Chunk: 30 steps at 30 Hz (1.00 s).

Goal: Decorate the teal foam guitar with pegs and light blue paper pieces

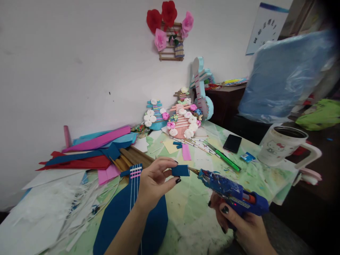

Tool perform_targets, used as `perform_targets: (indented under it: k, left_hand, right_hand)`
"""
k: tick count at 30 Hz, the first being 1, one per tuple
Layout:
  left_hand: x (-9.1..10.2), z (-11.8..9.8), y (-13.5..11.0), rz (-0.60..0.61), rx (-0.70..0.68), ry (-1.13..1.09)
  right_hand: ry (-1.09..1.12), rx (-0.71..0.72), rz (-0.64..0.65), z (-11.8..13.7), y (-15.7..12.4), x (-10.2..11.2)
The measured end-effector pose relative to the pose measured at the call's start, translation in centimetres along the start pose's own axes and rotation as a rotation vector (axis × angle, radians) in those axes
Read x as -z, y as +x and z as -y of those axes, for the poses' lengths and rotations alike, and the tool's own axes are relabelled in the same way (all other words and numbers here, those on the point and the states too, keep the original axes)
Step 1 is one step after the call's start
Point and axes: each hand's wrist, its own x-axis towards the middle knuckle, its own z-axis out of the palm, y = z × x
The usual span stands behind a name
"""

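Pinched between the thumb and fingers of my left hand [156,180] is a small dark blue paper-covered piece [181,170]. My right hand [239,223] is wrapped round the handle of a blue hot glue gun [231,191], smeared with dried glue. Its brass nozzle [193,170] points left at the right edge of the small blue piece; whether they touch I cannot tell. Beneath my left forearm lies a dark blue guitar-shaped craft [114,223], with white strings and pink strips near its neck. The forearm hides part of it.
Crepe paper [98,140] in several colours and white scraps [47,209] lie at left. Behind stand flower-decorated guitar crafts [183,122]. A green utility knife [228,161], a black phone [232,143] and a filled mug [278,147] lie or stand to the right, near the table edge.
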Motion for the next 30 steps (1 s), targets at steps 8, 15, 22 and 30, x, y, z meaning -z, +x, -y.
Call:
perform_targets:
  k: [8, 15, 22, 30]
  left_hand:
    - [0.0, -0.5, 0.0, -0.038, 0.018, 0.052]
    - [0.5, -0.3, -0.1, -0.013, -0.010, 0.068]
    - [0.5, -0.2, 0.0, -0.025, 0.004, 0.090]
    - [1.0, 0.2, -0.1, -0.056, -0.001, 0.125]
  right_hand:
    - [0.004, 0.030, -0.031, 0.2, 0.2, -0.2]
    - [0.026, 0.016, -0.036, -0.7, 0.2, 0.2]
    - [0.019, -0.015, -0.025, -0.3, 0.6, -0.1]
    - [-0.002, 0.047, 0.021, 0.2, 0.6, -0.2]
